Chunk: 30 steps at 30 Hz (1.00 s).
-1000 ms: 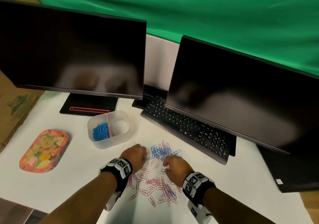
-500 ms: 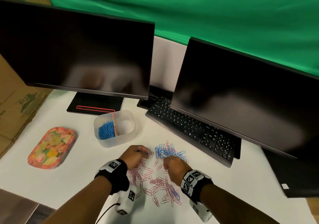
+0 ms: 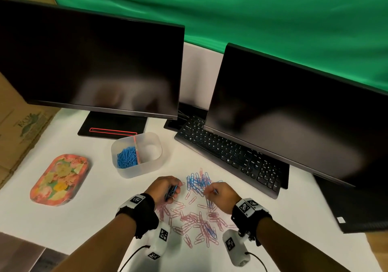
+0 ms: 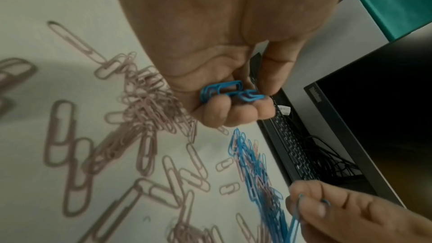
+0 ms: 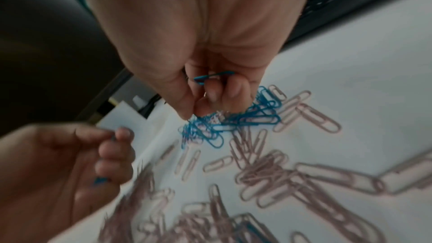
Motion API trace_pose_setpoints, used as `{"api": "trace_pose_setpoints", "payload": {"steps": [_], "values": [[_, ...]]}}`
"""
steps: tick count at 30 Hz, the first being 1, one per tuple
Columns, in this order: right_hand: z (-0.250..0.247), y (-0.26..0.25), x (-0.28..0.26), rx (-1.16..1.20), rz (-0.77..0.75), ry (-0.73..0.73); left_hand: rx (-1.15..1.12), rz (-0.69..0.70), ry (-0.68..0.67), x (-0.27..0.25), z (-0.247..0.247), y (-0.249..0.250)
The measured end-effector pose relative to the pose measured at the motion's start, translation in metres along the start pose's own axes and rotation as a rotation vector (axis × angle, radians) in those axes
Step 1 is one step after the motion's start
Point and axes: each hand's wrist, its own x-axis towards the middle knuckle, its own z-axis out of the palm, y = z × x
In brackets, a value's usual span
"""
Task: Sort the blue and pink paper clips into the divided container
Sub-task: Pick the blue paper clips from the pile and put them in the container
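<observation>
A heap of blue clips and a wider scatter of pink clips lie on the white table in front of me. My left hand hovers at the heap's left, fingers curled round a small bunch of blue clips. On the heap's right my right hand pinches one blue clip between thumb and fingers. The translucent divided container stands behind to the left. Its left half holds several blue clips; no clips show in its right half.
Two dark monitors stand at the back, with a black keyboard under the right one, close behind the heap. A floral tray lies at the left. Cardboard boxes line the table's left edge.
My left hand has turned palm-inward and now shows blue clips in its curled fingers. My right hand has shifted slightly right and lifted a blue clip off the heap.
</observation>
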Motion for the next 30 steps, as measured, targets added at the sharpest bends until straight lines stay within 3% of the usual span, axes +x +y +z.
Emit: {"api": "trace_pose_setpoints", "payload": {"steps": [4,6,9,15,20,30], "values": [[-0.01,0.0,-0.01,0.339,0.146,0.0,0.086,-0.029,-0.061,-0.001,0.017,0.001],[-0.011,0.003,-0.015,0.568,0.208,-0.003,0.34,0.039,-0.077,-0.002,0.027,-0.004],[-0.014,0.012,-0.024,0.718,0.301,0.022,0.848,0.233,-0.135,-0.009,0.046,-0.017],[-0.013,0.033,-0.043,0.882,0.487,0.043,1.401,0.496,-0.322,-0.018,0.083,-0.039],[-0.014,0.039,-0.052,0.887,0.536,0.079,1.531,0.581,-0.36,-0.012,0.093,-0.044],[-0.017,0.039,-0.054,0.784,0.504,0.12,1.558,0.626,-0.337,-0.004,0.085,-0.046]]}}
